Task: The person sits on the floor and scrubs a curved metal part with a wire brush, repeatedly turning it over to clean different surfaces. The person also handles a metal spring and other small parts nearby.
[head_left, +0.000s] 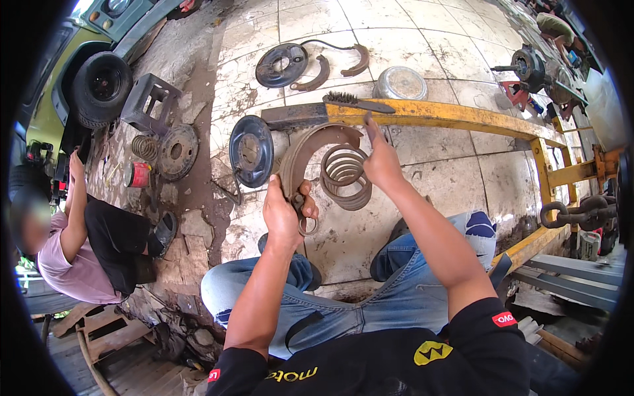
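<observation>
black shirt (383,363) nearest; left hand (284,214) pinching one end, brake shoe (300,150) could twist; right hand (384,165), fingers curled, hold unclear

Curved metal brake shoe (298,150): rusty brown. Round coil spring (345,178): darker brown, similar rust tone. Long-handled wire brush (360,103): near-black. Long steel beam (429,113): yellow, scuffed, one end dark grey-brown. Two round metal backing plates (282,65) (251,152): glossy black, paler hubs. Square floor tiles (409,49): off-white, blotchy stains, dark joint grid. Denim jeans (330,313): faded blue. Short-sleeved shirt (376,363): black, yellow emblem, red sleeve patches. Thick-linked chain (584,212): blackish-brown, probably; dim there.
</observation>
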{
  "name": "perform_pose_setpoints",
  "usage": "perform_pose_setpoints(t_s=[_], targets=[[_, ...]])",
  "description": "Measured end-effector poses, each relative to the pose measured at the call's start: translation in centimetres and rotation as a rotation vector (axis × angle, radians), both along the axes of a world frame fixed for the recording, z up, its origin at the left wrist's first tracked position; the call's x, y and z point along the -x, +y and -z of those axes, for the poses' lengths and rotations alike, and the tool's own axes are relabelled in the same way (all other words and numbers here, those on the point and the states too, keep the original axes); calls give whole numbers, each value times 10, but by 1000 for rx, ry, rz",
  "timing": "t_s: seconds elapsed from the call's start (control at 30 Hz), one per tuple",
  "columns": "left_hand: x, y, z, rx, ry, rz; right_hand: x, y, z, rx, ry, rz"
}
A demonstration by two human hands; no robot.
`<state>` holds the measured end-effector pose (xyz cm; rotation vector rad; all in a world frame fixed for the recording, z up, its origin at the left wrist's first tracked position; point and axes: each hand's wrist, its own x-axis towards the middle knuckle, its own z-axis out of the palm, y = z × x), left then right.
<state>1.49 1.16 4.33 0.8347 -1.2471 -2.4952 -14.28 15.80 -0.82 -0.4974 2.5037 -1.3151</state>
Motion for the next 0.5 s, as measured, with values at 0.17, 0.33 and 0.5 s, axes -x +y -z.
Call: perform_pose_setpoints(t_s=[0.17, 0.33, 0.5], targets=[[6, 9, -6, 15, -10, 41, -34, -23, -25, 47, 765, -387], [0, 6, -7, -30, -20, 35, -3, 3, 10, -29, 279, -56], [8, 8, -7, 56, -23, 15, -26, -15, -26, 30, 676, -280]])
